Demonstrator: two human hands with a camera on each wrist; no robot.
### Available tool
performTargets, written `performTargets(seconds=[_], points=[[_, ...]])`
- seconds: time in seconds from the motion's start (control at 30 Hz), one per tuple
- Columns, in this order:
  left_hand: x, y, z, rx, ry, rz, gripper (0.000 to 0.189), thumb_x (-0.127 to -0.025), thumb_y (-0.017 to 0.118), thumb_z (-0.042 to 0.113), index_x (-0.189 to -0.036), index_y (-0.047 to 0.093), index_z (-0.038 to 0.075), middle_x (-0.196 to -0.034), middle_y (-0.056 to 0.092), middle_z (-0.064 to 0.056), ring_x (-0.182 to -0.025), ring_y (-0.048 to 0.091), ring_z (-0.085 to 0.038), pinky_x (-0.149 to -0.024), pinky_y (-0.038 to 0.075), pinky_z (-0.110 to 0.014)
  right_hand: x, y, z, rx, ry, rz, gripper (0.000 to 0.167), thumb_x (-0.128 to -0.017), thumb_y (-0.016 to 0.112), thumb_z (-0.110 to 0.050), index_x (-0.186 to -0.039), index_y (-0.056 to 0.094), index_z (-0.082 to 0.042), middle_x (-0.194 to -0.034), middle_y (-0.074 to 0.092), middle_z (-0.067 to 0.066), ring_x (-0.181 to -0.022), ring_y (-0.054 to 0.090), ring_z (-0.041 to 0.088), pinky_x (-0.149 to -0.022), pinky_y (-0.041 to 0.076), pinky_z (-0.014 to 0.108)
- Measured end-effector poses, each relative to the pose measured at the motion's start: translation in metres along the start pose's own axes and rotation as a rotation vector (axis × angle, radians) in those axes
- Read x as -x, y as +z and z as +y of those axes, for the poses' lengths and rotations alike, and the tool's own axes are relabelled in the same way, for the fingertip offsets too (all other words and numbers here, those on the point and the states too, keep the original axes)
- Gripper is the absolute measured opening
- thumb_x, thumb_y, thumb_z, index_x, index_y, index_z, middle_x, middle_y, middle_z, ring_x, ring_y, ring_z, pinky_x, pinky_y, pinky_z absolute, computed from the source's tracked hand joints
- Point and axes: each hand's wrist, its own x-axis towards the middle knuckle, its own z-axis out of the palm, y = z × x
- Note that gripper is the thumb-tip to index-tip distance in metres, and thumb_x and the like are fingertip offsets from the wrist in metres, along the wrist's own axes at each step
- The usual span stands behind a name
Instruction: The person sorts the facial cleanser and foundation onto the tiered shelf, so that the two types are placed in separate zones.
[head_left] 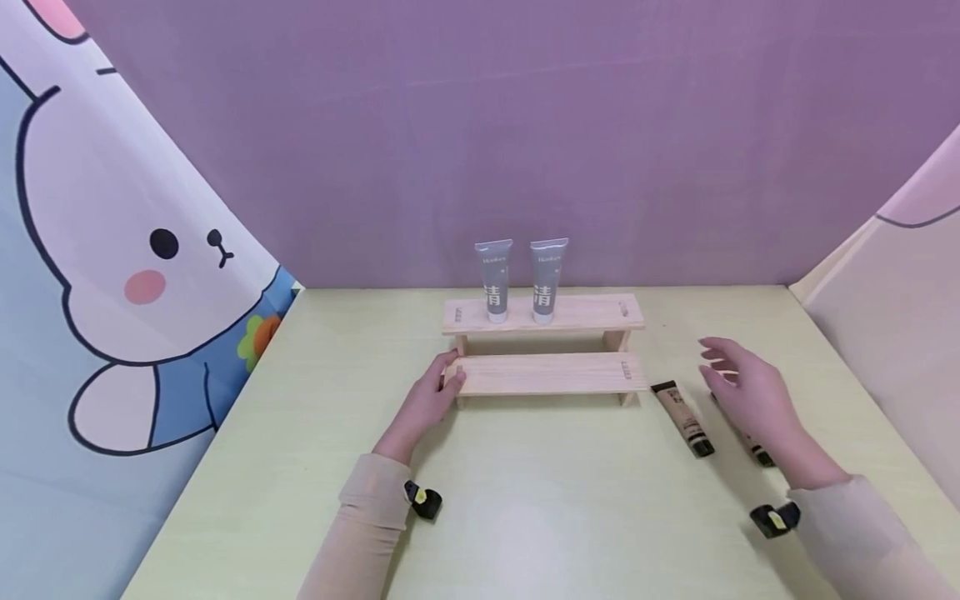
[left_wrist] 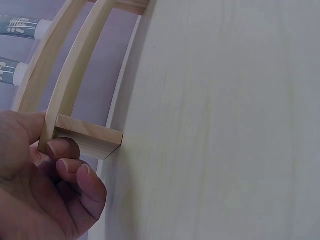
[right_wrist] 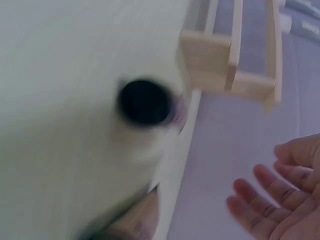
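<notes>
Fingers and thumb of the person's left hand (head_left: 431, 396) pinched the left end of the lower shelf (head_left: 547, 375) of a two-tier display stand made of pale, unpainted wood, which stood on a light yellowish wood-grain tabletop (head_left: 517, 508). Beside that grip, in the left wrist view, the other fingers curled next to a short wooden leg (left_wrist: 90, 135) of the stand.

On the stand's upper shelf (head_left: 592, 312), two grey squeeze tubes with white caps and white lettering stood upright, caps down: a left grey tube (head_left: 495, 279) and a right grey tube (head_left: 549, 279), near each other but apart.

Right of the stand, the right hand (head_left: 753, 392) was raised over the tabletop, relaxed and unclenched, its fingers loosely bent and holding nothing. Below and to its left lay a flattened tan tube (head_left: 681, 415) with a black cap, slanting across the tabletop near the stand's right end, cap toward the person. A second slim tube (head_left: 761, 455), also black-capped, lay at a similar slant, partly hidden by that hand; the right wrist view blurred both.

Both arms wore beige sleeves (head_left: 367, 521). Behind the tabletop hung a plain purple cloth (head_left: 480, 150), and at the left a pale blue sheet (head_left: 90, 517) printed with a white cartoon rabbit.
</notes>
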Motion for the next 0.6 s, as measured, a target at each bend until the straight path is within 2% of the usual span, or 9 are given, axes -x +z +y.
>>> performTargets(seconds=[0.13,0.33,0.47,0.6], points=[[0.001,-0.001,0.001,0.007,0.006,0.0,0.049,-0.103,0.048,0.035,-0.15,0.035,0.027,-0.072,0.05,-0.006,-0.054,0.044,-0.015,-0.05,0.04,-0.028,0.013,-0.012,0.022,0.091,0.082,-0.069,0.042,-0.094,0.056,-0.002,-0.133,0.047,0.009,-0.117,0.057,0.033,-0.102,0.055,0.052,-0.078,0.044,0.063],[0.001,-0.001,0.002,-0.002,0.005,0.006,0.049,-0.103,0.049,0.035,-0.149,0.036,0.026,-0.07,0.045,-0.002,-0.053,0.043,-0.015,-0.05,0.04,-0.028,0.028,-0.025,0.051,0.204,0.17,-0.203,0.043,-0.092,0.056,-0.004,-0.129,0.045,0.015,-0.111,0.055,0.039,-0.095,0.054,0.055,-0.07,0.045,0.06],[0.001,0.0,0.002,0.002,0.008,0.002,0.049,-0.103,0.049,0.035,-0.15,0.036,0.026,-0.068,0.042,-0.001,-0.053,0.042,-0.014,-0.049,0.038,-0.028,0.035,-0.031,0.067,0.229,0.214,-0.283,0.054,-0.083,0.056,0.001,-0.13,0.036,0.019,-0.105,0.054,0.044,-0.088,0.056,0.055,-0.066,0.047,0.058],[0.0,0.0,0.001,-0.001,0.016,-0.001,0.049,-0.103,0.049,0.035,-0.15,0.036,0.026,-0.068,0.042,-0.001,-0.053,0.042,-0.014,-0.049,0.038,-0.028,0.038,-0.034,0.077,0.214,0.265,-0.364,0.062,-0.085,0.06,-0.004,-0.131,0.028,0.023,-0.104,0.053,0.044,-0.089,0.055,0.057,-0.071,0.046,0.062]])
